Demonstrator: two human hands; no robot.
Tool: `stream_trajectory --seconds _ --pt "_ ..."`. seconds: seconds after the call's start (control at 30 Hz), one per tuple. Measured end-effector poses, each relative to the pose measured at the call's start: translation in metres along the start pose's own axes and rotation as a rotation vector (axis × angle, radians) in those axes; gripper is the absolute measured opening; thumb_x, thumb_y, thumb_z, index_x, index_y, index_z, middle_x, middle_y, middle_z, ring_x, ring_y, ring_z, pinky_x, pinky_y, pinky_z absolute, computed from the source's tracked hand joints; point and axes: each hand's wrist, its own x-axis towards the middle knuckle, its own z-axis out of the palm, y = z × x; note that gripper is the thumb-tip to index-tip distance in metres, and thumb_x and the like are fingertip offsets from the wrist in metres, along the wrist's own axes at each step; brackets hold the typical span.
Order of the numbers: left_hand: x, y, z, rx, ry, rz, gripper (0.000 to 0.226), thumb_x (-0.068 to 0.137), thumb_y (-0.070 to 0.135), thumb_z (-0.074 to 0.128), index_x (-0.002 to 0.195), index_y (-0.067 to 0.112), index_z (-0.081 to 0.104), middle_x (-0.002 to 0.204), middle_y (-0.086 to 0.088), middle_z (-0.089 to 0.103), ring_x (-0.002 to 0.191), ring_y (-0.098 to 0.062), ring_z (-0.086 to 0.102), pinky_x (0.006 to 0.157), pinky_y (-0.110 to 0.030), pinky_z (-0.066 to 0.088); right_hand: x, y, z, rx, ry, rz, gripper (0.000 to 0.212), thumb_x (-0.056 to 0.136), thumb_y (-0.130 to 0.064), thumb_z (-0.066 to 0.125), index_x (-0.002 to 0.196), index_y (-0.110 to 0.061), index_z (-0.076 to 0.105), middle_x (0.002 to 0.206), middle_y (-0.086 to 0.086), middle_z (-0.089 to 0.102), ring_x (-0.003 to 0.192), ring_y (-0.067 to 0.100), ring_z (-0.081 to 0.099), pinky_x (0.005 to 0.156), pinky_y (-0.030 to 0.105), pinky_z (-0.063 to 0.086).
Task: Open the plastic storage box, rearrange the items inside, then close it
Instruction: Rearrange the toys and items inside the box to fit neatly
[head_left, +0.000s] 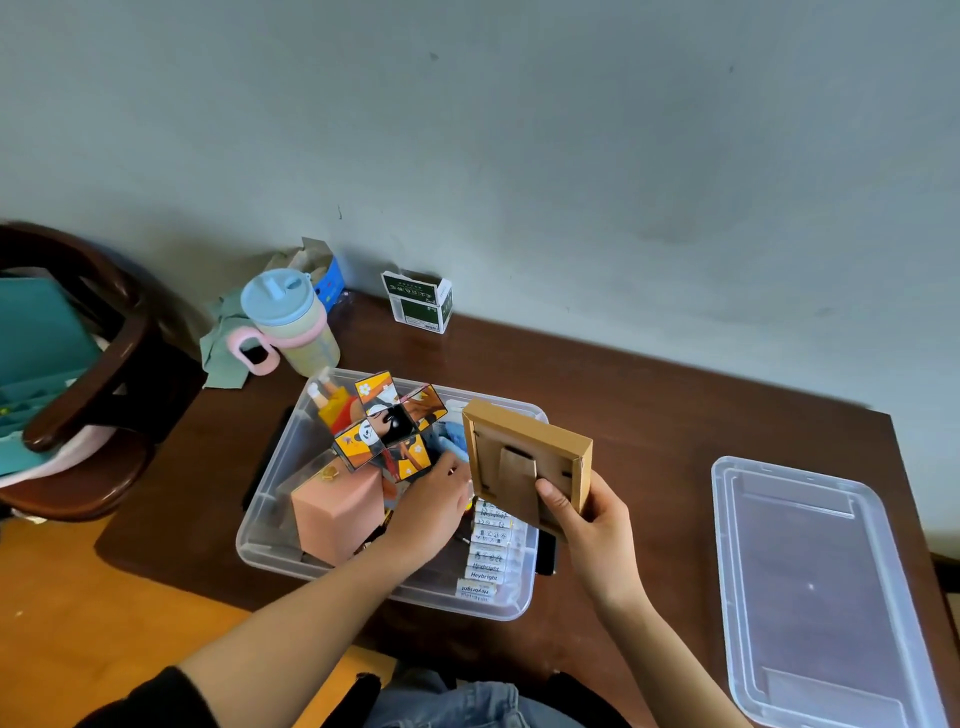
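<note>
The clear plastic storage box (270, 530) stands open on the dark wooden table, and its lid (815, 587) lies flat to the right. My right hand (592, 525) grips a wooden picture frame (524, 462), back side towards me, tilted above the box's right end. My left hand (434, 506) reaches into the box and holds a folding picture cube puzzle (392, 423) that is spread open above the contents. Inside the box are a pink box (335, 506), a row of white Heybright tubes (488, 556) and an orange bottle (332, 408).
A pastel cup with a pink handle (288, 322) and a green cloth sit behind the box on the left. A green and white carton (418, 301) stands by the wall. A dark wooden chair (78, 374) is at the left of the table.
</note>
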Motion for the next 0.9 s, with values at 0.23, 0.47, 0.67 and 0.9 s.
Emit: stream_trajectory --seconds 0.23,0.47,0.67,0.9 --pt "-0.001 -0.003 -0.020 0.167 0.042 0.302 0.030 0.048 0.017 0.092 0.066 0.012 0.068 0.080 -0.004 0.063 0.071 -0.018 0.064 0.034 -0.020 0.044 -0.002 -0.003 -0.003 0.006 0.002 0.010 0.014 0.082 -0.027 0.066 0.095 -0.030 0.070 0.091 0.001 0.071 0.088 0.020 0.066 0.081 0.043 0.057" --pt "-0.027 -0.043 -0.031 0.069 0.011 0.421 0.016 0.077 0.010 0.072 0.082 0.025 0.067 0.105 0.006 0.062 0.096 -0.011 0.062 0.061 -0.028 0.050 -0.002 -0.006 -0.007 -0.036 -0.165 -0.002 0.008 0.086 -0.024 0.066 0.094 -0.026 0.067 0.082 -0.003 0.065 0.079 0.010 0.060 0.075 0.037 0.053" --pt "-0.047 -0.070 -0.047 -0.035 -0.022 0.323 0.016 0.065 0.006 0.059 0.072 0.016 0.070 0.074 -0.001 0.066 0.066 -0.017 0.062 0.054 -0.024 0.049 0.003 -0.008 0.003 -0.374 -0.527 -0.054 0.008 0.084 -0.031 0.062 0.089 -0.025 0.059 0.073 -0.011 0.055 0.067 0.007 0.047 0.063 0.024 0.041" --pt "-0.056 -0.099 -0.054 0.129 0.147 0.424 0.023 0.082 0.024 0.051 0.091 0.019 0.071 0.101 -0.001 0.065 0.103 -0.024 0.059 0.101 -0.041 0.035 0.014 -0.004 0.028 -0.517 -0.642 -0.019 0.007 0.088 -0.027 0.061 0.090 -0.022 0.058 0.075 -0.009 0.057 0.069 0.006 0.048 0.067 0.027 0.042"
